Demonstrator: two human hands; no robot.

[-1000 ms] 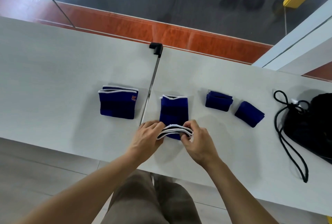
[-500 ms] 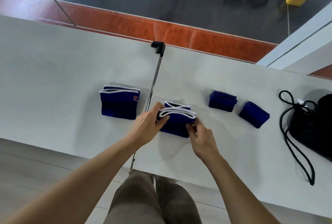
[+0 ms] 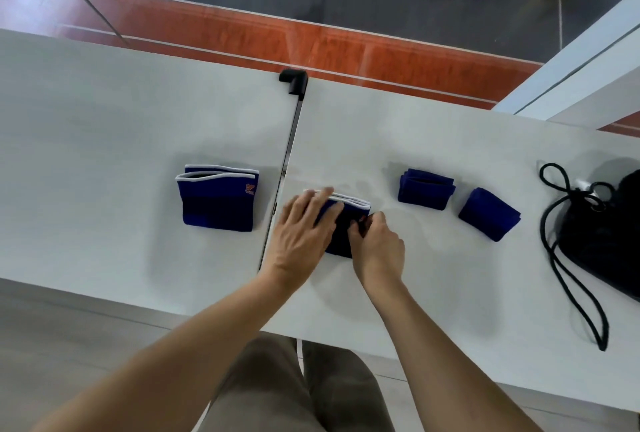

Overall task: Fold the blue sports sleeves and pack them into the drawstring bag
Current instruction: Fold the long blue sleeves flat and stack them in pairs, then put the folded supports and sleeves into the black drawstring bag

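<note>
A blue sleeve with white trim (image 3: 348, 215) lies folded in half on the white table (image 3: 433, 140), just right of the table seam. My left hand (image 3: 304, 230) lies flat on its left half with fingers spread. My right hand (image 3: 375, 244) pinches its right near edge. Another folded white-trimmed blue sleeve (image 3: 218, 197) rests to the left. Two smaller folded blue sleeves (image 3: 426, 189) (image 3: 489, 214) sit to the right. The black drawstring bag (image 3: 602, 237) lies at the far right, its cord (image 3: 568, 279) trailing toward the near edge.
A dark seam with a black clamp (image 3: 293, 81) runs between the two tabletops. Beyond the far edge is a red and dark floor. The near table edge is close to my legs.
The near end of the sleeve was lifted and folded away onto its far end. My left hand then moved on top to press it flat; my right hand stayed at its edge.
</note>
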